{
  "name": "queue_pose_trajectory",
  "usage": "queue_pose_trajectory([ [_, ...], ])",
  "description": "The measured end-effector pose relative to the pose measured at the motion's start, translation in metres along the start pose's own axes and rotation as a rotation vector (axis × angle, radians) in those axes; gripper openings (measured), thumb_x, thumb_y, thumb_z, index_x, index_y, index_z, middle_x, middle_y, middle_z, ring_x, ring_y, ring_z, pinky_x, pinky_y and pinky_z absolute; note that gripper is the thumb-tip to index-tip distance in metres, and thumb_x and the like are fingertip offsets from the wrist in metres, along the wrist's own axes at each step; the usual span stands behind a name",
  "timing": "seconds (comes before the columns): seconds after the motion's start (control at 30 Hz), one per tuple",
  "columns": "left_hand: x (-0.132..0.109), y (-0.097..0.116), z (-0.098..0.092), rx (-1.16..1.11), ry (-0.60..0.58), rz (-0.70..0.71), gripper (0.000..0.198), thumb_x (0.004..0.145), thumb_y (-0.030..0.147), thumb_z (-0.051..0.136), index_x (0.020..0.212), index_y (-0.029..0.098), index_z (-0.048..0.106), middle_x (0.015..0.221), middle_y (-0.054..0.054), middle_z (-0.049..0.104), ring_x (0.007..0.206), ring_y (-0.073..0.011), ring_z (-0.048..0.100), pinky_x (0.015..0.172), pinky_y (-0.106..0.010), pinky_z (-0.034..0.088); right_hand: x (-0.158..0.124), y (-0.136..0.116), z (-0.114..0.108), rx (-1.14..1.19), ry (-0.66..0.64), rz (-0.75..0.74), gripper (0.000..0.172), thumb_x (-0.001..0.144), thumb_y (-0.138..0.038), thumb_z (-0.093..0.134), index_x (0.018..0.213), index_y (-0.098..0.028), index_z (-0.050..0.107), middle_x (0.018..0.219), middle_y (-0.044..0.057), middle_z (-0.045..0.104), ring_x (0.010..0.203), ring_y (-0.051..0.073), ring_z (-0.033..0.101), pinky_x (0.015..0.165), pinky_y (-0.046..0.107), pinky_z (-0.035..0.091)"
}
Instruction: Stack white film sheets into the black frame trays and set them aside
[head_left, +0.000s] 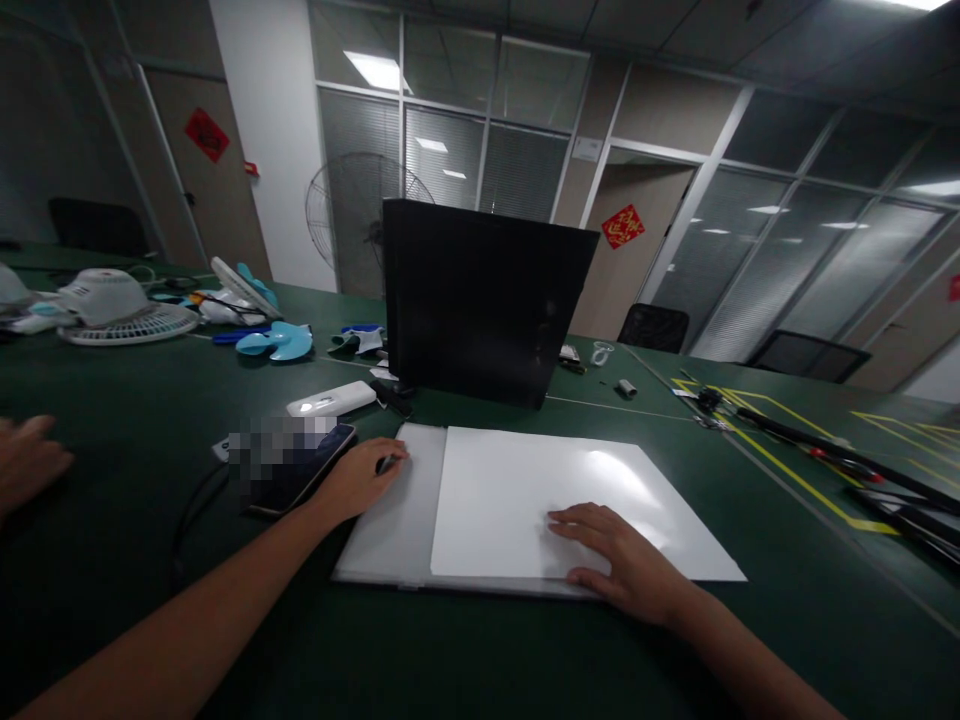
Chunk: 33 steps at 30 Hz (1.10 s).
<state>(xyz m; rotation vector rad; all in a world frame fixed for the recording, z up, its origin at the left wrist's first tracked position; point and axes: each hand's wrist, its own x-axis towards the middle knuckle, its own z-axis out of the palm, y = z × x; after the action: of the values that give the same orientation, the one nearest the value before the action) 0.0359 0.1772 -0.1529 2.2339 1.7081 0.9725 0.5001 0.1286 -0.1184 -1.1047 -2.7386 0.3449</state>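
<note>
A glossy white sheet [495,500] lies over a pale, translucent flat folder or board [386,545] on the green table. My right hand [626,565] rests on the sheet's lower right part, palm down with the fingers spread. At the upper left corner of the pale folder is my left hand [367,475], its fingers curled round a small dark thing whose shape is mostly hidden. A dark phone [300,475] lies just left of that hand, partly pixelated.
A black monitor-like panel [487,300] stands behind the sheet. Left are a white device [332,399], blue fan blades [276,342] and a white fan part [112,300]. Another person's hand [30,465] is at the left edge. Black rods [825,445] lie right.
</note>
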Motion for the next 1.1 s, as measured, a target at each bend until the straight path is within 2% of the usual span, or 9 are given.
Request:
queue_pose_trajectory([
  [0.13,0.0,-0.001,-0.001,0.019,-0.018,0.002,0.037,0.092,0.043,0.055,0.108,0.023,0.082,0.131,-0.009,0.077,0.123,-0.0309,0.072,0.117,-0.047,0.049,-0.006,0.043,-0.002,-0.101,0.179,0.162,0.055,0.105,-0.059,0.048,0.152,-0.031,0.059,0.156,0.007,0.057,0.145,0.028,0.05,0.123,0.055,0.038],
  [0.23,0.0,-0.002,0.0,0.027,-0.024,0.014,0.037,0.092,0.042,0.056,0.109,0.022,0.082,0.131,-0.01,0.077,0.123,-0.0306,0.071,0.118,-0.046,0.048,-0.019,0.093,-0.005,-0.275,0.315,0.518,0.06,0.105,-0.058,0.043,0.153,-0.025,0.058,0.157,0.008,0.056,0.148,0.028,0.047,0.125,0.051,0.036],
  [0.33,0.0,-0.003,0.001,0.026,-0.027,0.011,0.037,0.092,0.04,0.056,0.11,0.021,0.082,0.138,-0.012,0.073,0.124,-0.0317,0.071,0.118,-0.047,0.048,-0.039,0.13,-0.013,-0.361,0.345,0.832,0.073,0.103,-0.062,0.038,0.156,-0.013,0.052,0.155,0.018,0.055,0.143,0.036,0.051,0.12,0.054,0.04],
  [0.4,0.0,-0.004,0.003,0.022,-0.024,0.002,0.037,0.093,0.042,0.057,0.111,0.021,0.083,0.144,-0.014,0.069,0.126,-0.0336,0.07,0.119,-0.049,0.047,-0.049,0.143,-0.017,-0.351,0.337,0.939,0.081,0.102,-0.066,0.033,0.152,-0.006,0.054,0.146,0.025,0.061,0.133,0.041,0.059,0.111,0.058,0.047],
  [0.47,0.0,-0.004,0.003,0.017,-0.026,-0.003,0.038,0.093,0.045,0.059,0.112,0.022,0.083,0.147,-0.014,0.066,0.13,-0.0352,0.067,0.12,-0.05,0.046,-0.054,0.145,-0.02,-0.328,0.307,1.0,0.084,0.1,-0.07,0.032,0.148,-0.006,0.058,0.135,0.026,0.068,0.122,0.042,0.066,0.103,0.057,0.052],
  [0.63,-0.002,-0.001,0.001,0.009,-0.056,-0.007,0.043,0.095,0.046,0.056,0.119,0.02,0.081,0.15,-0.014,0.063,0.133,-0.0344,0.065,0.121,-0.051,0.044,-0.041,0.127,-0.014,-0.312,0.262,0.992,0.08,0.1,-0.07,0.032,0.145,-0.012,0.061,0.128,0.021,0.072,0.113,0.039,0.071,0.096,0.054,0.055],
  [0.87,-0.004,-0.004,0.002,0.019,-0.057,0.026,0.047,0.096,0.05,0.055,0.124,0.021,0.079,0.153,-0.013,0.061,0.137,-0.0333,0.062,0.123,-0.048,0.043,-0.023,0.09,-0.001,-0.345,0.262,0.922,0.08,0.098,-0.074,0.033,0.148,-0.017,0.06,0.135,0.02,0.068,0.117,0.039,0.069,0.097,0.056,0.055],
  [1.0,-0.004,-0.004,0.002,0.008,-0.072,0.04,0.048,0.099,0.051,0.053,0.126,0.021,0.078,0.153,-0.014,0.06,0.14,-0.033,0.059,0.124,-0.049,0.041,-0.019,0.084,0.001,-0.343,0.285,0.865,0.078,0.098,-0.072,0.036,0.151,-0.018,0.057,0.142,0.019,0.063,0.127,0.037,0.063,0.104,0.055,0.052],
  [1.1,-0.004,-0.006,0.002,-0.002,-0.07,0.059,0.047,0.1,0.052,0.054,0.126,0.021,0.077,0.153,-0.014,0.06,0.14,-0.0319,0.059,0.124,-0.049,0.041,-0.017,0.087,0.002,-0.321,0.346,0.758,0.075,0.099,-0.068,0.039,0.152,-0.017,0.054,0.136,0.018,0.064,0.123,0.034,0.064,0.106,0.05,0.052],
])
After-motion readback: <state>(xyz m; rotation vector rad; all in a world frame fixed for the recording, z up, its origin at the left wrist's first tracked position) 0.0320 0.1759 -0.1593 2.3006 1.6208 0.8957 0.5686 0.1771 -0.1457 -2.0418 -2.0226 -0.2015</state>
